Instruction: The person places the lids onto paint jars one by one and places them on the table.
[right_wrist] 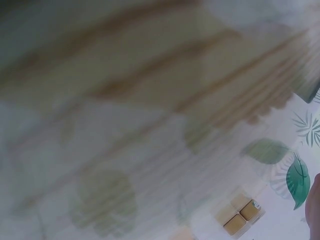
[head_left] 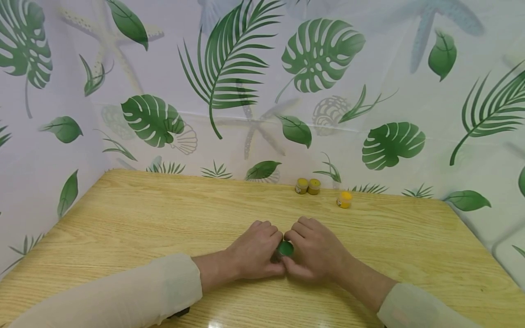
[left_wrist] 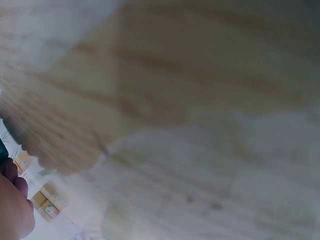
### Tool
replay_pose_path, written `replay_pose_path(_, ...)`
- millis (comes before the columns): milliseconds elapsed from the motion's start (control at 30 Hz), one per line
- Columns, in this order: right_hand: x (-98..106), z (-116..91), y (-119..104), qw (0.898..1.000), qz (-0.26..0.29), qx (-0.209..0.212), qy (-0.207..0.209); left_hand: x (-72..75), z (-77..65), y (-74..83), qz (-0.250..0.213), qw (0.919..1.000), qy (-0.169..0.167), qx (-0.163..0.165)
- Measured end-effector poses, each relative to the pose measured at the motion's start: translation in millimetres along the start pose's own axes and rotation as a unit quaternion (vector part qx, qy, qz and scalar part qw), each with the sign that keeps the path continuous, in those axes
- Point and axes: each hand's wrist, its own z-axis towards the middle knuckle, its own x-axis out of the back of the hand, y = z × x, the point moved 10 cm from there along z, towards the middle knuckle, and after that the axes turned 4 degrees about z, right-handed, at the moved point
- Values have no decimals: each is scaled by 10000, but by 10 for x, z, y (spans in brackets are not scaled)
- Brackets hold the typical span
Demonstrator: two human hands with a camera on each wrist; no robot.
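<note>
A small jar with a green top (head_left: 285, 248) is held between two hands, low over the wooden table or on it; I cannot tell which. The left hand (head_left: 256, 251) grips its left side with curled fingers. From the other side the right hand (head_left: 313, 249) curls round it, thumb near the front. Fingers cover most of the jar's body. In the left wrist view, part of the left hand (left_wrist: 15, 207) shows at the edge beside a dark green bit. The right wrist view catches only a sliver of the right hand (right_wrist: 314, 212).
Two olive-yellow jars (head_left: 302, 186) stand side by side at the back of the wooden table (head_left: 164, 214). To their right is a yellow-orange jar (head_left: 344, 199). A leaf-printed cloth (head_left: 254, 123) hangs behind the table and along its sides.
</note>
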Motion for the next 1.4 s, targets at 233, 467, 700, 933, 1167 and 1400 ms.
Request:
replay_pose_path(233,1,-2,-22,9999,44,100,-52,5,4,-1,-8,10000,56,6)
replay_pose_path(467,3,1,-25,9999,20,139,-4,18,1,7,-18,9998,172,-40)
replay_pose_path(700,-3,0,-29,9998,-53,165,-22,32,-3,20,21,9995,295,-128)
replay_pose_path(933,-20,-7,-34,9997,1,230,-29,-7,-2,22,-23,9997,208,-136)
replay_pose_path(1167,-49,-13,-25,9996,123,138,-230,-69,6,14,-49,9999,-120,-73)
replay_pose_path(1400,-79,-24,9,9990,77,-68,-434,-68,8,14,48,9999,-133,-31)
